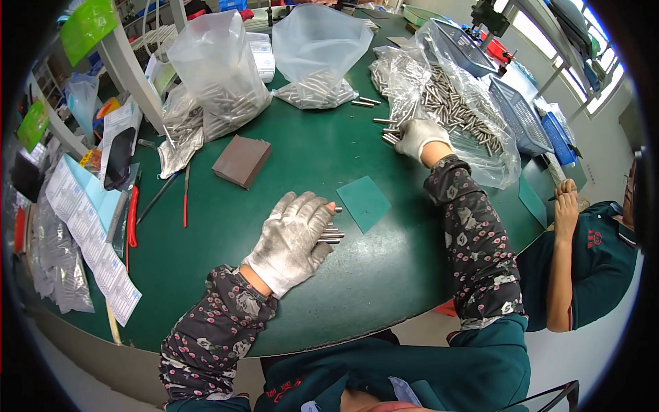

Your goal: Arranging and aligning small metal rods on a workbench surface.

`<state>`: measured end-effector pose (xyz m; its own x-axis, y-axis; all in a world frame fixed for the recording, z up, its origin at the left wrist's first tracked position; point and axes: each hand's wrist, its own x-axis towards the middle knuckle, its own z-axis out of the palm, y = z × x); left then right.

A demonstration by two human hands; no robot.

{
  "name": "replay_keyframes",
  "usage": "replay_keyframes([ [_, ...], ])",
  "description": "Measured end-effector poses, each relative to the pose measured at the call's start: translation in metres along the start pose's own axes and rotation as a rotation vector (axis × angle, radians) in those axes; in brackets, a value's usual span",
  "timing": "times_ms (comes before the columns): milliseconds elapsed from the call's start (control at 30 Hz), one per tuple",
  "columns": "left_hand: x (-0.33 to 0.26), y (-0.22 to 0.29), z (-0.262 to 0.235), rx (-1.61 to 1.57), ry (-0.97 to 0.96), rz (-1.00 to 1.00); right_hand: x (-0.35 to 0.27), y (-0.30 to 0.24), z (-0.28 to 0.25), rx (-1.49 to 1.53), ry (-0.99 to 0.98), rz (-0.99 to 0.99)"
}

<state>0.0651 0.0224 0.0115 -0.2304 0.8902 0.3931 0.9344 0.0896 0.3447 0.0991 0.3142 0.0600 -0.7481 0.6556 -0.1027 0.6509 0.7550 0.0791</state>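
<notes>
Holding a bundle of steel pins (331, 235) flat on the green table (384, 275), my left hand (292, 240) lies curled over them, their tips poking out just right of the glove. My right hand (417, 137) reaches beyond the teal card (364, 202) into the open bag (473, 123) of pins; I cannot tell whether its fingers have closed on any.

Three clear plastic bags of metal pins are standing at the far side of the green bench (357, 275): one at left (218, 69), one in the middle (317, 55), one lying open at right (453, 89). White printed label sheets (89, 240) are lying along the left edge, and green tags (88, 26) are hanging above.
</notes>
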Motion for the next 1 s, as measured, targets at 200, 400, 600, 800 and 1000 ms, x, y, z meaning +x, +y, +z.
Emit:
replay_keyframes([
  [200, -0.003, -0.004, 0.003, 0.003, 0.016, -0.024, -0.011, -0.032, 0.001, 0.139, -0.118, -0.284],
  [400, -0.003, -0.008, 0.009, -0.067, 0.191, -0.142, -0.041, -0.092, -0.002, 0.172, -0.071, -0.522],
  [600, -0.002, -0.006, 0.004, 0.096, 0.048, -0.176, -0.062, -0.089, -0.006, 0.241, -0.157, -0.74],
  [800, 0.002, 0.003, 0.002, 0.186, -0.106, -0.117, -0.009, -0.015, -0.01, 0.092, 0.175, -0.323],
  [1000, 0.0, 0.0, 0.0, 0.17, -0.108, -0.14, 0.002, -0.021, -0.007, -0.104, -0.04, -0.206],
])
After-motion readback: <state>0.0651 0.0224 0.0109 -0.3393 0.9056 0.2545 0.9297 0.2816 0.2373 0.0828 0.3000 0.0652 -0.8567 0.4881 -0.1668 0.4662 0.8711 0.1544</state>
